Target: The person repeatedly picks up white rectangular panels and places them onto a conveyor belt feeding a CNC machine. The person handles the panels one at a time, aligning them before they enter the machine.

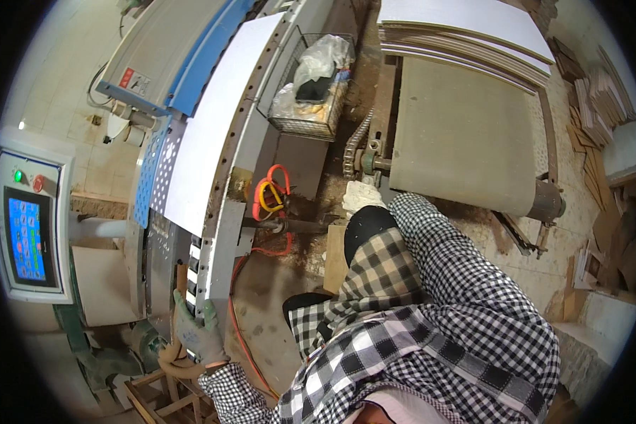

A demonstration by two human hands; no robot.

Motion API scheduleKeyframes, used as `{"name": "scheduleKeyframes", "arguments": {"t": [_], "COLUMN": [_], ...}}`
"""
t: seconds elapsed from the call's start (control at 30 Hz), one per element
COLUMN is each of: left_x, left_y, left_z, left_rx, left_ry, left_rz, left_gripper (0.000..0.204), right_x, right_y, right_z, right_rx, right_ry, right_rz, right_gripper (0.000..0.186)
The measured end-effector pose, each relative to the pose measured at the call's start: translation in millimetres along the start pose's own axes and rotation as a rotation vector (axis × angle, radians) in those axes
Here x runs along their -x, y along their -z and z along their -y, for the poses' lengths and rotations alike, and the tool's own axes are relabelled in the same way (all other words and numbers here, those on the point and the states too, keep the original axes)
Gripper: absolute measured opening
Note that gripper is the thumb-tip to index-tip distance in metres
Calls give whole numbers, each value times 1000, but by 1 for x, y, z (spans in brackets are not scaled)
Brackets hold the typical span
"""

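Panel feeding is the step in hand, judged from how things lie. At far left stands the control screen (pixel 27 239) with its green and red buttons. Beside it the white panel (pixel 215 120) lies flat on the machine's feed track (pixel 244 134), running away from the person. The left hand (pixel 196 331) — in a grey glove — rests with fingers spread against the near end of the track, below the panel, holding nothing. Red and yellow hoses (pixel 270 198) coil just right of the track. The right hand (pixel 360 198), in a white glove, sits near the chain sprocket (pixel 364 159); whether it grips anything cannot be told. The next move probably calls for even pressure along the track — fingers kept off the chain.
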State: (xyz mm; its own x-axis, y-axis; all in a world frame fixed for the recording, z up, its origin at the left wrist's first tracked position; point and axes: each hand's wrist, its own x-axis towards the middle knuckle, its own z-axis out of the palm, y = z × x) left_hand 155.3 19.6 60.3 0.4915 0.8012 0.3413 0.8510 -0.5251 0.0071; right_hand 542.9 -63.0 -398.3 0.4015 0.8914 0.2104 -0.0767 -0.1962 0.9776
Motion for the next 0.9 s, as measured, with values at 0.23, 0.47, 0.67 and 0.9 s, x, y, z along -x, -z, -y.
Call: {"name": "scheduleKeyframes", "arguments": {"t": [0.23,0.47,0.67,0.9], "left_x": [18,22,10,8], "left_y": [-4,-7,-3,0], "left_z": [9,7,0,-2], "left_rx": [-64,-47,-41,-78], "left_ry": [-19,-47,-51,-14], "left_rz": [-51,-101,-78,-40], "left_gripper": [72,72,71,71], "right_x": [9,-1,1,3], "right_y": [7,3,-3,-1], "right_z": [-2,-78,-50,-62], "right_rx": [736,-1167,-1178,-796], "right_ry": [-38,333,356,334], "right_rz": [-207,-79,-114,-173], "right_gripper": [37,32,29,30]}}
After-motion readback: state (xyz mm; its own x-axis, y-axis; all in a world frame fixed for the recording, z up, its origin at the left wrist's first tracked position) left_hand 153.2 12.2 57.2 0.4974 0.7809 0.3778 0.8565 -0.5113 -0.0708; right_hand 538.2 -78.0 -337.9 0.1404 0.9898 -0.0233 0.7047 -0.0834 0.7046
